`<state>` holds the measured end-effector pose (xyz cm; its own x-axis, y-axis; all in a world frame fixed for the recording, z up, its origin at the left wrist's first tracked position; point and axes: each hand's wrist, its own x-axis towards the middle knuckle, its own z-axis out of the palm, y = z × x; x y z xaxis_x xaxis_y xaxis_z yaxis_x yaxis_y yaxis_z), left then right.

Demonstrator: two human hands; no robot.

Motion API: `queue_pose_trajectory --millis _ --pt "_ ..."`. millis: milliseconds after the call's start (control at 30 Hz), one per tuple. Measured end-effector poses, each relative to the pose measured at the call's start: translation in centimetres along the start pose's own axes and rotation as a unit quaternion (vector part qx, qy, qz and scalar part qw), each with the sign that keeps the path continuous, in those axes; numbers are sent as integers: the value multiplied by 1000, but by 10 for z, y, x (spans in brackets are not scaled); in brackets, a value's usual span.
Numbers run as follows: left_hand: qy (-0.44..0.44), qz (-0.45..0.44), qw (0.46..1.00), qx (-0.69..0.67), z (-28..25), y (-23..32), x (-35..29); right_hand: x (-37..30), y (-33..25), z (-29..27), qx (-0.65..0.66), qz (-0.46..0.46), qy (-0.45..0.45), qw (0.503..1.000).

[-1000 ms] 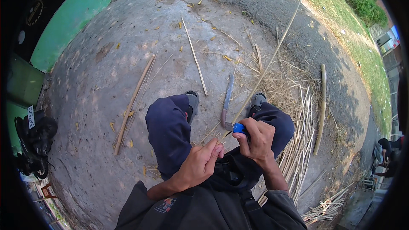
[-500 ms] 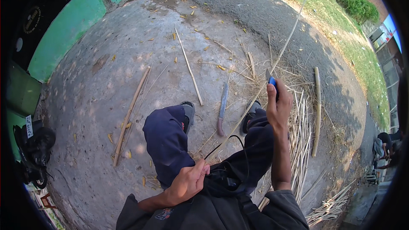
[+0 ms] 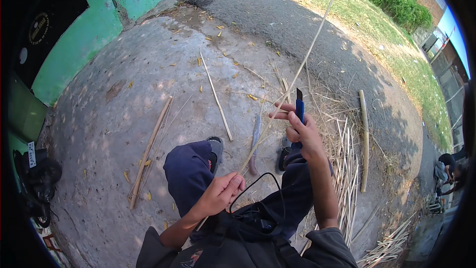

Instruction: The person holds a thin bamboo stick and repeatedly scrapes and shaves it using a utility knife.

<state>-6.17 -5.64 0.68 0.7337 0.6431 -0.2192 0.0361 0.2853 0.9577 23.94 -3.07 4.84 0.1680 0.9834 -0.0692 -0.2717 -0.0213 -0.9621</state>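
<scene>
A long, thin bamboo strip (image 3: 312,45) slants up and away from my lap toward the far right. My left hand (image 3: 222,194) is closed round its near part, with a short end sticking out below the fist. In my right hand (image 3: 305,136) is a blue utility knife (image 3: 300,111), its dark blade out and pointing away from me. Two fingers of that hand reach left and touch the strip, while the thumb lies along the knife. A machete (image 3: 256,136) lies on the ground between my feet, partly behind the strip.
Many cut strips (image 3: 347,173) are piled beside my right leg, near a thicker pole (image 3: 364,139). Another pole (image 3: 151,151) lies to my left, a single stick (image 3: 215,94) ahead. A black cable (image 3: 255,178) loops over my lap. A parked motorbike (image 3: 39,176) stands far left.
My right hand has swung left and nearer, turning the knife upright beside the strip, with two fingers stretched to it. The left hand has risen slightly, and the strip's far end has tilted left.
</scene>
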Motion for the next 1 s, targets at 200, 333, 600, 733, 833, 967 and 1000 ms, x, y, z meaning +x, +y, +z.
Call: queue_pose_trajectory --millis 200,333,600,733,833,967,1000 --pt "-123 -16 992 -37 -1 43 43 14 -17 3 -30 -75 33 996" --pt "-36 47 990 126 6 72 70 17 -18 6 -69 -81 41 994" --pt "-82 -18 996 -5 -6 51 122 24 6 -11 -110 -100 104 983" --pt "-60 17 998 6 -6 38 121 12 16 -3 -121 -59 67 989" --pt "-26 54 997 54 -6 29 119 13 32 2 -159 -60 91 981" --pt "-42 77 993 74 -6 21 119 16 33 5 -121 -24 111 986" --pt "-38 87 992 82 -5 20 118 18 33 6 -99 -16 110 989"
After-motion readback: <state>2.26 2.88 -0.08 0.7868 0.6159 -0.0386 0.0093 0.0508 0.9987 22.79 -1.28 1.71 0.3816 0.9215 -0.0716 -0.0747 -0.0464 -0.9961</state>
